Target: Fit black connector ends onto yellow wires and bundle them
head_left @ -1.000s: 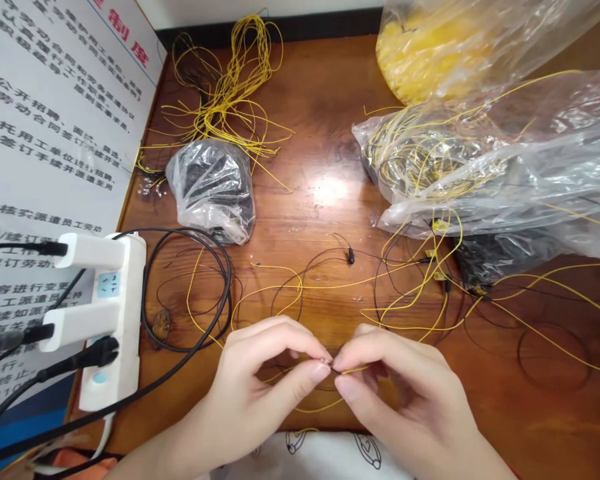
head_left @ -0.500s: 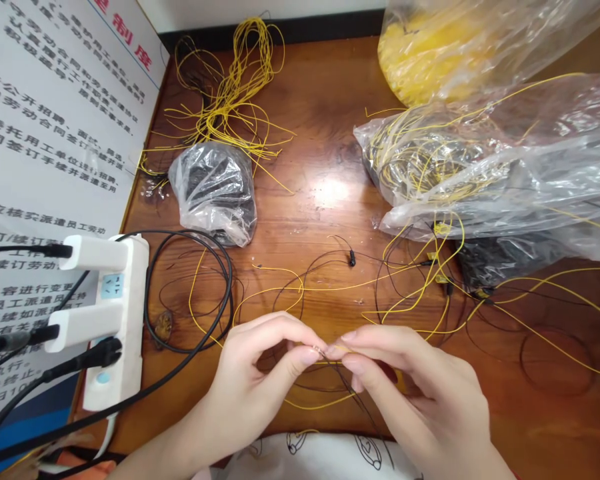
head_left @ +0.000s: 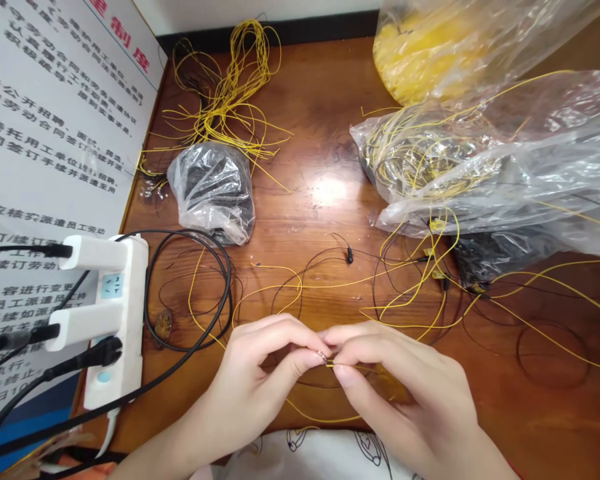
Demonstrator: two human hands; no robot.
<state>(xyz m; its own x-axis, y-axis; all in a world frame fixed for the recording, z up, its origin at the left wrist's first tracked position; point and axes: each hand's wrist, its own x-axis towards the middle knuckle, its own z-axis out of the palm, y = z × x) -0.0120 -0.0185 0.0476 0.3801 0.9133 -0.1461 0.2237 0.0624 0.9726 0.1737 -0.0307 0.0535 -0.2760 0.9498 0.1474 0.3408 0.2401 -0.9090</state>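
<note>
At the front of the table my left hand (head_left: 265,377) is closed, its thumb and forefinger pinching small, shiny bare wire ends. Close on its right, my right hand (head_left: 410,383) is also closed, with a thin yellow wire (head_left: 331,365) at its fingertips. The tip of this wire points toward the left fingertips; whether it touches the bare ends there is hard to tell. Fingers hide much of what lies between the hands. Beyond them, loose yellow wires (head_left: 395,313) and thin dark wires spread over the table, along with a small black connector (head_left: 349,255).
On the left stands a white power strip (head_left: 133,333) with plugs and a looped black cable (head_left: 230,280). A bag of black parts (head_left: 213,190) lies near a yellow wire bundle (head_left: 250,73). Plastic bags of wire (head_left: 430,160) and yellow material (head_left: 425,53) fill the right.
My right hand's fingers have shifted and curled closer to my left fingertips. A short yellow wire end now shows between the hands, where dark strands were visible before. My left hand stays nearly still.
</note>
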